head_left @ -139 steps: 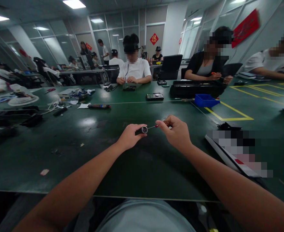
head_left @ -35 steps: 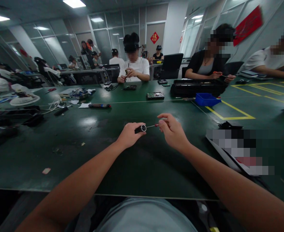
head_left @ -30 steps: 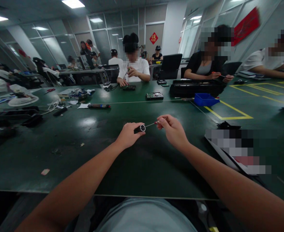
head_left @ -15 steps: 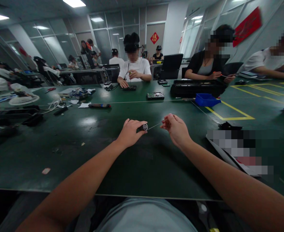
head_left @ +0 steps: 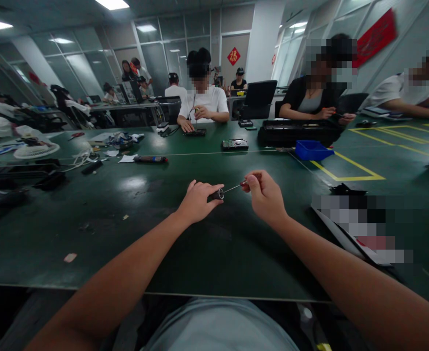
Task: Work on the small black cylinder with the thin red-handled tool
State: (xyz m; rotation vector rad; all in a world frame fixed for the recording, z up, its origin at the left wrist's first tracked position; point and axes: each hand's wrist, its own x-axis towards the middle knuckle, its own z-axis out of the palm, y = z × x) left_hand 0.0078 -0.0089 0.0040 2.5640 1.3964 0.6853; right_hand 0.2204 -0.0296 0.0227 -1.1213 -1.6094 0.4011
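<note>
My left hand (head_left: 195, 204) is closed round a short dark cylinder (head_left: 215, 195) with a bright metal ring at its end, which faces right. Most of the cylinder is hidden by the fingers. Between thumb and fingers, my right hand (head_left: 267, 196) pinches a thin screwdriver (head_left: 233, 187), its handle largely covered by the hand. The metal shaft slants down to the left, and its tip reaches the ringed end of the cylinder. Whether the tip is inside or only touching, I cannot tell. Both hands are above the green table (head_left: 199, 253).
Beyond my hands lie a hard drive (head_left: 234, 144), a blue bin (head_left: 313, 150) and a long black casing (head_left: 298, 132). A dark pen-like tool (head_left: 151, 159) is at the left, with cables and a white fan (head_left: 36, 150) farther over. Co-workers sit across the table.
My right hand has turned and its fingers have closed more around the screwdriver. The shaft's tip has come to the ringed end of the cylinder, which is tilted slightly. My left hand stays nearly still.
</note>
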